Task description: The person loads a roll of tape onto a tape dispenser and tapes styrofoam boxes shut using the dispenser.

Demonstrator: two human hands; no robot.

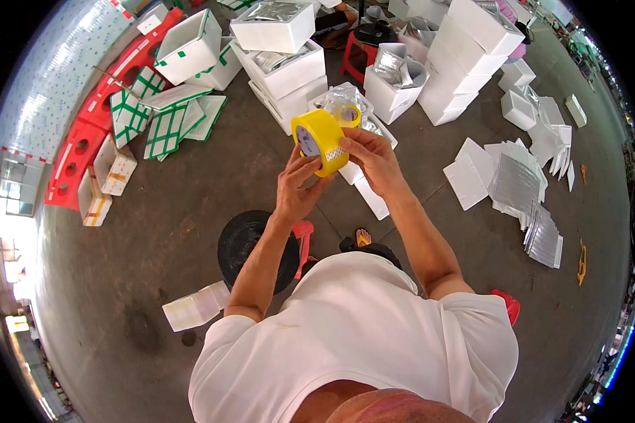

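Observation:
A roll of yellow packing tape point(309, 124) is held up in front of me, tilted so that its cardboard core shows. My left hand point(298, 185) supports it from below, fingers curled against its near side. At the roll's right side, my right hand point(374, 156) has thumb and fingers closed on the tape's edge, near some printed marks. Whether a loose tape end is between those fingers is too small to tell. Just behind the hands, a second yellow tape roll point(348, 115) lies on a foam box with silvery lining.
White foam boxes point(279, 81) are stacked ahead, with another tall stack point(466, 60) to the right. Foam lids and silvery sheets point(515, 185) lie on the right floor. Green-taped lids point(183, 127) lean near a red barrier point(85, 141). A black round stool point(250, 247) stands beside me.

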